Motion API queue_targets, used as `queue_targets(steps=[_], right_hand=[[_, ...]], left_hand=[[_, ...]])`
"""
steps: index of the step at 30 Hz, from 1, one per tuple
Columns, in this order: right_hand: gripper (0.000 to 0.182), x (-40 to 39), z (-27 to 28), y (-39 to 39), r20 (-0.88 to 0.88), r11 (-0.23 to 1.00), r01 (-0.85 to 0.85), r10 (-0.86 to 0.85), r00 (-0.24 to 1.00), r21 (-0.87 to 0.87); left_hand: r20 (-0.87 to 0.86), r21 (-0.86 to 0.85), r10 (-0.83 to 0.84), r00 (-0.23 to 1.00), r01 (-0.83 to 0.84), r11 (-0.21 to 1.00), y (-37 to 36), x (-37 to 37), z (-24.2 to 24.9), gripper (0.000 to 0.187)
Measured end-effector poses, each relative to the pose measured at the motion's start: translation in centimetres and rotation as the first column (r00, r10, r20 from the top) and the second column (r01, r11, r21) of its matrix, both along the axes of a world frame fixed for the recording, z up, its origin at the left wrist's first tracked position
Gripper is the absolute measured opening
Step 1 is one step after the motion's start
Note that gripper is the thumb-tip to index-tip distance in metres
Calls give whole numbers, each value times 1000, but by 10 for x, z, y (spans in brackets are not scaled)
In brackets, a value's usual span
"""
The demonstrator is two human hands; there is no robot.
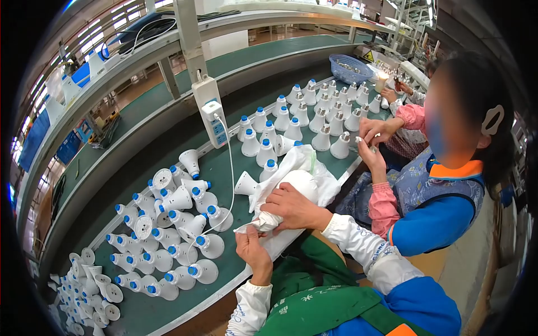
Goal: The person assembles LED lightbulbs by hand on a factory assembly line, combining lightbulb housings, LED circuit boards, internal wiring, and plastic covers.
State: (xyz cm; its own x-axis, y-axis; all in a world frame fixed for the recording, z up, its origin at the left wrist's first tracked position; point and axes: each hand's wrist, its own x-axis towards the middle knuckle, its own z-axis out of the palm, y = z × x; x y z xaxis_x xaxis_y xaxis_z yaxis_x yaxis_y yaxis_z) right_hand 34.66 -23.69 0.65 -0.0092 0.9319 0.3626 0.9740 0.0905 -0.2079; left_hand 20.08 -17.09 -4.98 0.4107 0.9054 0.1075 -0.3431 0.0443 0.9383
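Observation:
A white plastic bag (290, 161) lies at the bench's near edge in front of me, with a smooth, rounded white thing (301, 186) showing in its opening. My left hand (254, 253) pinches the crumpled near corner of the bag between thumb and fingers. Across the gathered plastic lies my right hand (294, 208), its fingers curled down onto it; what is under the palm is hidden. Close beyond the bag stand white cone-shaped bulb housings with blue tops (266, 152). Another white housing (245, 183) lies tipped against the bag's left side.
Many more housings (179, 199) lie on the green bench left of my hands. A white cable hangs from a power strip (210, 112) across them. Metal-capped bulbs (339, 124) stand farther along, before a blue basket (350, 68). A co-worker (437, 185) sits at my right, both hands raised.

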Motion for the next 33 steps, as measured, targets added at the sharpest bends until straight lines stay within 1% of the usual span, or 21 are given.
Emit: queue_targets(steps=[1,2,3,5,8,10,12,14,16,18,19,20,22,24,25,28,29,30,31,32,33], right_hand=[[58,3,-5,1,-3,1000,5,-5,1000,-4],[55,6,-8,1,-7,1000,9,-9,1000,-9],[51,9,-11,0,42,998,16,-18,999,61],[47,8,-15,-1,85,991,17,-28,996,129],[41,1,-8,0,51,985,-3,-6,999,171],[32,-12,1,6,-11,947,63,-63,998,316],[31,-14,-4,14,-49,965,29,-17,999,261],[29,-13,-6,15,-85,978,-10,29,996,206],[37,-8,-3,17,-44,995,-10,5,999,-97],[35,-5,4,17,-12,993,1,-2,1000,-118],[34,-4,6,17,22,990,16,-13,1000,-142],[34,-4,5,17,24,990,15,-11,1000,-139],[32,-9,0,17,-158,988,-9,34,987,155],[32,-14,-3,17,-215,978,-8,53,975,207],[32,-16,-5,17,-272,967,-4,76,959,255],[35,-15,-7,11,-298,976,-12,77,951,216],[32,-13,-8,10,-303,977,-21,86,949,210],[32,-11,-8,8,-305,976,-27,94,948,217],[30,-8,-7,7,-320,974,-18,92,943,226],[29,-6,-5,5,-334,972,-10,90,938,235],[29,-3,-2,2,-333,970,-16,99,938,244]], left_hand=[[1,4,-1,1000,1,1000,0,0,2,25],[62,-99,-6,998,12,995,1,0,4,25],[121,-202,-4,993,28,979,2,-1,6,25],[135,-235,-5,991,37,971,4,0,9,25],[148,-262,-4,989,43,964,2,1,14,23],[139,-254,-2,990,37,967,2,2,15,22],[128,-138,-45,991,63,988,0,0,12,21],[121,-110,-40,992,53,993,2,0,11,21],[118,-77,-29,993,39,996,5,0,11,21],[44,57,14,999,-16,998,8,2,10,21],[44,59,16,999,-18,998,9,2,10,21],[1,97,23,1000,-23,995,10,2,11,20],[-37,141,33,999,-27,990,11,4,16,19],[-135,365,29,990,22,931,9,2,20,16],[-139,331,18,990,29,943,9,1,16,13],[-75,422,30,997,4,907,8,6,18,18],[-91,374,-38,995,69,925,7,4,28,12],[-95,380,-31,995,65,923,9,2,32,12],[-161,458,-67,985,134,879,14,0,34,12],[-228,528,-95,969,205,824,18,-2,38,19],[-341,457,-144,929,297,838,19,-8,49,42]])
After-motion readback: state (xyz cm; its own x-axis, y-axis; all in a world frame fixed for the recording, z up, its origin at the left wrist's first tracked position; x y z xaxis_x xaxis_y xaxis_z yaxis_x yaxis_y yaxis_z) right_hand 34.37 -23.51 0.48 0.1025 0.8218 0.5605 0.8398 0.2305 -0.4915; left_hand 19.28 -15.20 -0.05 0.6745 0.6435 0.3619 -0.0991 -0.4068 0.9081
